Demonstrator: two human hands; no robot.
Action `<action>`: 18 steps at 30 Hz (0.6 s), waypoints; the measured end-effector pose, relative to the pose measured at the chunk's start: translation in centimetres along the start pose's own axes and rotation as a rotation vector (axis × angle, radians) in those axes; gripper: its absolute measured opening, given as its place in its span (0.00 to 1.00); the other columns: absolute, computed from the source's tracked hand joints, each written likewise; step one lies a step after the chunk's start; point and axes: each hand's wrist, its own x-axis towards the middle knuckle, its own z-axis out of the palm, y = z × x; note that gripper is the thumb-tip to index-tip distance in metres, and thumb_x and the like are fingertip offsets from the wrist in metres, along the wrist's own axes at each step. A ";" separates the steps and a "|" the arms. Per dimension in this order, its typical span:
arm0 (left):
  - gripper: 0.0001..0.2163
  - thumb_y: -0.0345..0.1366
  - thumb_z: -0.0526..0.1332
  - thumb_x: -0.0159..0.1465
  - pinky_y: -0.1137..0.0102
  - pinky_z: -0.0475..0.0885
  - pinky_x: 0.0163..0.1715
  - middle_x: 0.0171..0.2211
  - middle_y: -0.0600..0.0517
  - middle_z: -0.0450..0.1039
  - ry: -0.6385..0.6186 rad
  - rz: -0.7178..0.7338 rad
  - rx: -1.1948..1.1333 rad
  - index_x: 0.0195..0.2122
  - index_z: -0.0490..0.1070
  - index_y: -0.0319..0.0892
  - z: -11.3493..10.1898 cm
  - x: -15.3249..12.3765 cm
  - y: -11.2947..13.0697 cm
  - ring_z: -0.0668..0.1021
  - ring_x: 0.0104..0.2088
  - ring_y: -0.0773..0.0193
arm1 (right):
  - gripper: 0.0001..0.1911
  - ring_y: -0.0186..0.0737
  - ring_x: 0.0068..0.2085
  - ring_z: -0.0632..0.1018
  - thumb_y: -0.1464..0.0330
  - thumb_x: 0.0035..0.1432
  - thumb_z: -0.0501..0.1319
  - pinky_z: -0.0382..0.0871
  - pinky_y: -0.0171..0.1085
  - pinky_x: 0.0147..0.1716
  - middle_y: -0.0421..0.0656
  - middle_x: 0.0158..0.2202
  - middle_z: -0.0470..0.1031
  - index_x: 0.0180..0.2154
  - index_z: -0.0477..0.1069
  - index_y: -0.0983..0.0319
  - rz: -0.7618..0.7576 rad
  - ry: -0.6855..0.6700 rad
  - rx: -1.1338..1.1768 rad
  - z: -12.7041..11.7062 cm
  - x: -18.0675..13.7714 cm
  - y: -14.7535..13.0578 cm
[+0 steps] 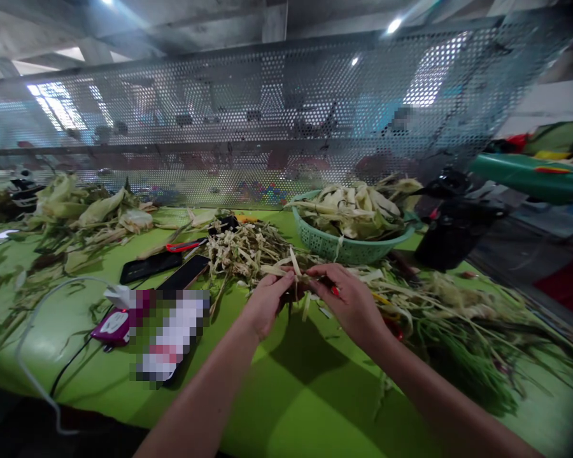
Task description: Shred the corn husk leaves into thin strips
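Both my hands meet over the middle of the green table. My left hand (273,298) is closed, thumb and fingers pinching a pale corn husk strip (295,262) that sticks up between the hands. With its fingers bent, my right hand (346,296) pinches the same husk piece from the right; the exact grip is partly hidden by the fingers. Just behind the hands lies a heap of small knotted husk pieces (248,248). Near my right hand are loose husk strips (401,286) and a red-handled tool, mostly covered.
A green basket (344,250) of husks stands behind. Left are dark phones (184,280), a red cutter (184,245), a purple power strip (117,324) with cables and a blurred screen (172,343). Green fibres (468,362) lie right; a perforated metal panel (219,127) bounds the back.
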 end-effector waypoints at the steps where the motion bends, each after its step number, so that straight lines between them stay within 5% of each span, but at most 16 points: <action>1: 0.15 0.42 0.68 0.53 0.73 0.67 0.32 0.31 0.50 0.73 0.001 -0.023 0.017 0.36 0.73 0.38 0.0 -0.1 0.0 0.72 0.30 0.69 | 0.06 0.42 0.39 0.74 0.67 0.61 0.57 0.67 0.40 0.39 0.45 0.37 0.73 0.39 0.71 0.59 0.001 -0.002 -0.006 0.0 0.1 0.0; 7: 0.16 0.49 0.65 0.54 0.72 0.66 0.28 0.24 0.55 0.65 0.060 -0.044 0.212 0.27 0.69 0.39 0.2 -0.4 -0.1 0.67 0.25 0.70 | 0.05 0.42 0.36 0.73 0.68 0.60 0.58 0.66 0.39 0.36 0.44 0.33 0.72 0.33 0.72 0.60 -0.022 -0.027 -0.021 -0.2 0.2 -0.5; 18: 0.14 0.47 0.63 0.57 0.73 0.63 0.32 0.28 0.54 0.67 -0.013 0.091 0.261 0.33 0.71 0.40 -0.1 -0.3 -0.1 0.67 0.29 0.69 | 0.10 0.41 0.34 0.75 0.60 0.56 0.61 0.66 0.38 0.34 0.43 0.32 0.77 0.34 0.74 0.61 0.222 -0.104 0.177 -0.5 0.7 0.9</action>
